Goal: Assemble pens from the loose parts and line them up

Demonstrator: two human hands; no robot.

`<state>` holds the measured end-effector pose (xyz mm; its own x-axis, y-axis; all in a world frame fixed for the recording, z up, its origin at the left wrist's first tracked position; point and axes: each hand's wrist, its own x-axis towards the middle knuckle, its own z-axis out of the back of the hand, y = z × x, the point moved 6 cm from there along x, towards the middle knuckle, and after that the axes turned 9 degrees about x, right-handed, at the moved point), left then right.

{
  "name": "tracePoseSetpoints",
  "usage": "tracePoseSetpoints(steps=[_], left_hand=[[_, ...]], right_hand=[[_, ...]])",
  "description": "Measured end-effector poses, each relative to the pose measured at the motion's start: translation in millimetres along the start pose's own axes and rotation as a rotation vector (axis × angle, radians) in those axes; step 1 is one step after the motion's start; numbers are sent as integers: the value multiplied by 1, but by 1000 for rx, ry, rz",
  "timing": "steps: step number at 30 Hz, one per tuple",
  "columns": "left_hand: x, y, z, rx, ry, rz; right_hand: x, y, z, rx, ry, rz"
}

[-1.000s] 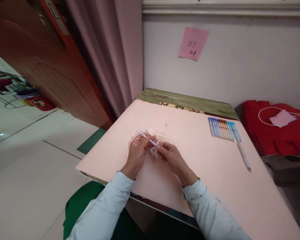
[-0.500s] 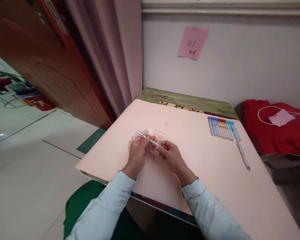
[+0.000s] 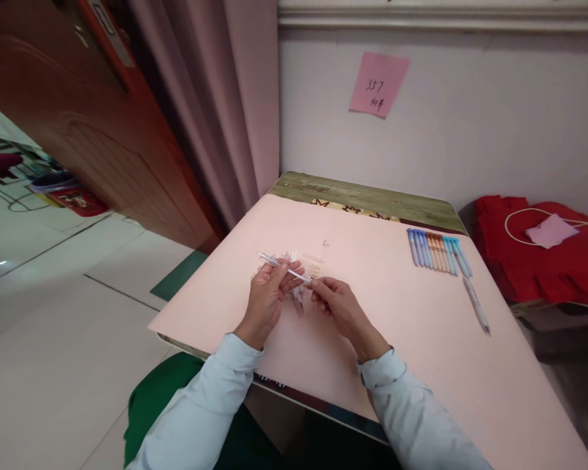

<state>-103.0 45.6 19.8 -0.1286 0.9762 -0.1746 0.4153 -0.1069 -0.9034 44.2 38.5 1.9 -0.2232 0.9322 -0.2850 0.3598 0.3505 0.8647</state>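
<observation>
My left hand (image 3: 267, 297) is closed on a thin clear pen part (image 3: 280, 266) that sticks out up and to the left. At the part's right end my right hand (image 3: 337, 301) pinches with thumb and forefinger; what sits between them is too small to name. Both hands hover over a small heap of clear pen pieces (image 3: 308, 264) lying on the pink table cover (image 3: 421, 352). A row of several finished blue and orange pens (image 3: 437, 251) lies at the far right, with one single pen (image 3: 476, 305) below it.
A pink note (image 3: 378, 83) hangs on the wall behind the table. A red bag (image 3: 534, 267) with a pink slip and white cord sits to the right. A curtain (image 3: 215, 111) and a brown door (image 3: 78, 111) stand to the left, above the tiled floor.
The clear pen part in my left hand has slid a little to the left, and my hands have drawn slightly apart. The pens on the right have stayed put.
</observation>
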Motion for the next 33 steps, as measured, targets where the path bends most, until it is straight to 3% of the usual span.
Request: tracePoseSetpoints(steps=[3, 9, 13, 18, 24, 28, 33], left_hand=[[3, -1, 5, -10, -35, -12], [14, -11, 33, -111, -246, -39], [18, -22, 48, -137, -362, -117], [17, -13, 44, -149, -299, -62], [13, -6, 37, -115, -221, -8], [11, -6, 32, -68, -190, 19], [6, 0, 19, -5, -123, 17]], right_hand=[[1, 2, 4, 11, -30, 36], [6, 8, 29, -19, -189, 145], [6, 14, 47, -335, -378, 291], [2, 21, 47, -795, -478, 403], [1, 22, 49, -987, -581, 355], [3, 23, 40, -1087, -501, 456], [-6, 29, 18, -838, -320, 670]])
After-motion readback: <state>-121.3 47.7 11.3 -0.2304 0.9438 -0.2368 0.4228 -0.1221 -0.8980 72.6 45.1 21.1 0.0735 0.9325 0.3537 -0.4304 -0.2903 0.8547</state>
